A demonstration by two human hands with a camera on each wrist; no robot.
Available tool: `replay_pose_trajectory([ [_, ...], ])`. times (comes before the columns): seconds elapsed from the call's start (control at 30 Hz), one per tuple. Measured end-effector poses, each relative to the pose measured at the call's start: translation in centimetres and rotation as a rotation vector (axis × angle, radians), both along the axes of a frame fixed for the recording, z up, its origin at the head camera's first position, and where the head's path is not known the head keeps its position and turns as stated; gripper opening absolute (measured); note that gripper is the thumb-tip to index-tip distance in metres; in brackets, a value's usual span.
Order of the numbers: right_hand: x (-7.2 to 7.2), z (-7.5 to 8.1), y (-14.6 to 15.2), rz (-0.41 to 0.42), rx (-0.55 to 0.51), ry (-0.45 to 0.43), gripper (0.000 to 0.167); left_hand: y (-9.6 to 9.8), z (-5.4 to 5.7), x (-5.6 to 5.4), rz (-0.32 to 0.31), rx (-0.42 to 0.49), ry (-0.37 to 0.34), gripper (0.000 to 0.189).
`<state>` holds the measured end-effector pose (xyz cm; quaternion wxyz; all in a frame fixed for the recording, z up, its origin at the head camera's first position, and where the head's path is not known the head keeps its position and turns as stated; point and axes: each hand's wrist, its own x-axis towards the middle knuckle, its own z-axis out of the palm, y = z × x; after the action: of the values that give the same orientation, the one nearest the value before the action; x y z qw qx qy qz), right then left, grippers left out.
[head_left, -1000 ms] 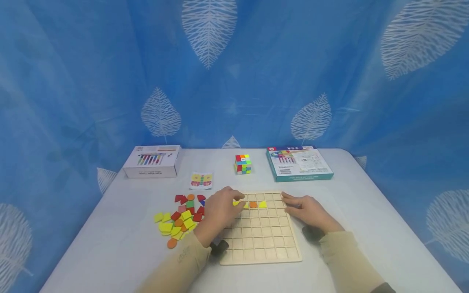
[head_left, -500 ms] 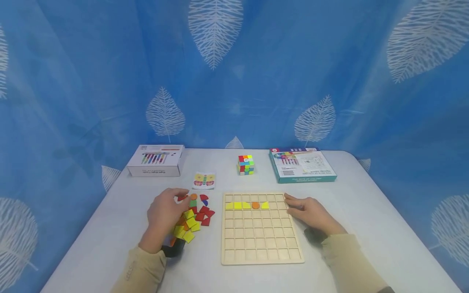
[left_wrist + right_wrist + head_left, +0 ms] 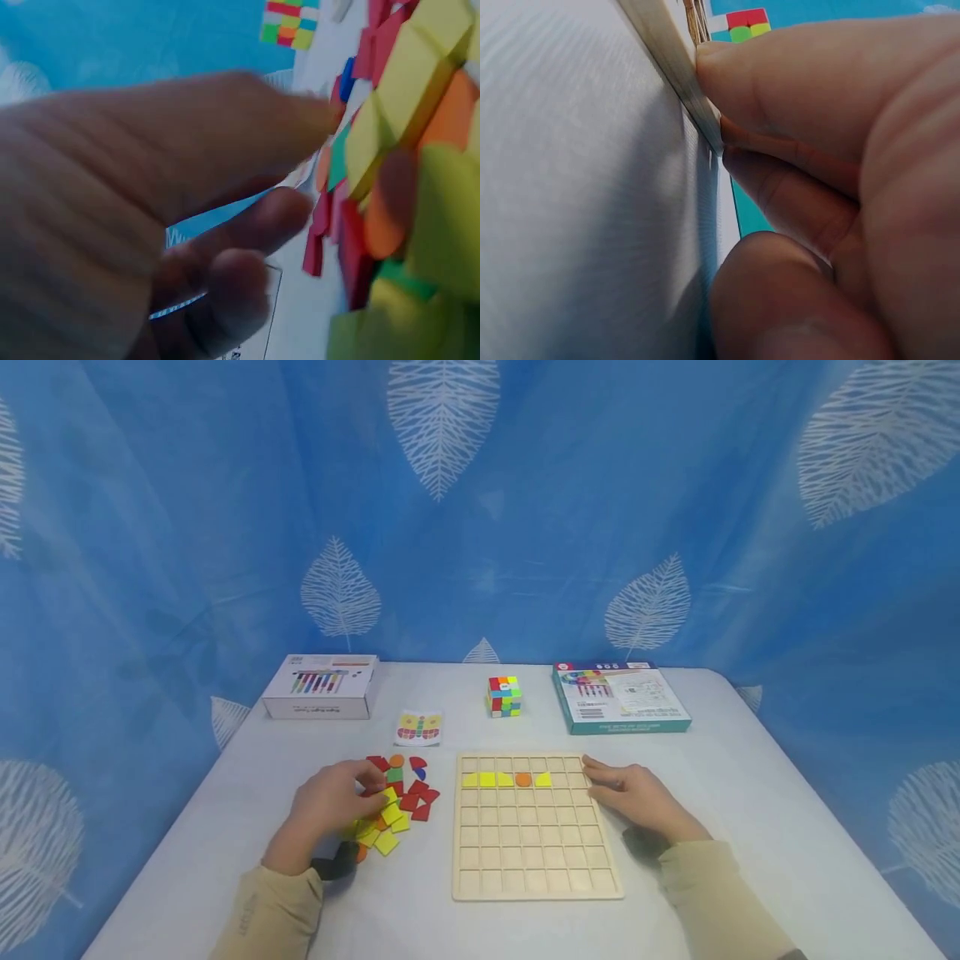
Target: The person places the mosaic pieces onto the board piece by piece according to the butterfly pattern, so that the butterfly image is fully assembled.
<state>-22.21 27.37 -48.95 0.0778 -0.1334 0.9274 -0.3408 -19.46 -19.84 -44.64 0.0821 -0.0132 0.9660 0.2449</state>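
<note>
In the head view my left hand (image 3: 337,797) hangs low over a loose pile of flat coloured tiles (image 3: 386,842) on the left. The left wrist view shows a gap between its thumb (image 3: 300,112) and its bent fingers (image 3: 259,225), with nothing held there. Yellow tiles (image 3: 405,90) and an orange round tile (image 3: 390,202) lie close to the fingertips. My right hand (image 3: 637,797) touches the right edge of the wooden grid board (image 3: 536,835), near its far corner. One row of that board carries yellow tiles (image 3: 487,779) and an orange disc (image 3: 523,779).
Behind the pile lies a card with a butterfly pattern (image 3: 418,729). A puzzle cube (image 3: 504,697) stands at the back middle, between a white box (image 3: 321,687) and a flat teal-edged box (image 3: 622,700). A blue leaf-print curtain (image 3: 480,527) hangs behind the table.
My left hand has moved left from the board to the tile pile, and its fingers have sunk lower among the tiles. The right hand stays at the board's edge.
</note>
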Motion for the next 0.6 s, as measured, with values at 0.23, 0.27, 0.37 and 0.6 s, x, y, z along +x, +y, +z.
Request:
replay_pose_trajectory([
  [0.23, -0.2, -0.1, 0.0, -0.002, 0.015, 0.013, 0.047, 0.9, -0.9, 0.0, -0.053, -0.054, 0.034, 0.030],
  [0.27, -0.2, -0.1, 0.0, -0.009, 0.018, 0.009, 0.047, 1.0, -1.0, 0.0, -0.053, -0.056, 0.037, 0.031],
  [0.37, -0.2, -0.1, 0.1, -0.006, 0.019, 0.001, 0.048, 1.1, -0.9, 0.0, -0.060, -0.065, 0.039, 0.034],
  [0.6, -0.3, -0.2, 0.1, 0.012, 0.013, 0.008, 0.045, 1.2, -0.8, 0.0, -0.057, -0.080, 0.034, 0.029],
])
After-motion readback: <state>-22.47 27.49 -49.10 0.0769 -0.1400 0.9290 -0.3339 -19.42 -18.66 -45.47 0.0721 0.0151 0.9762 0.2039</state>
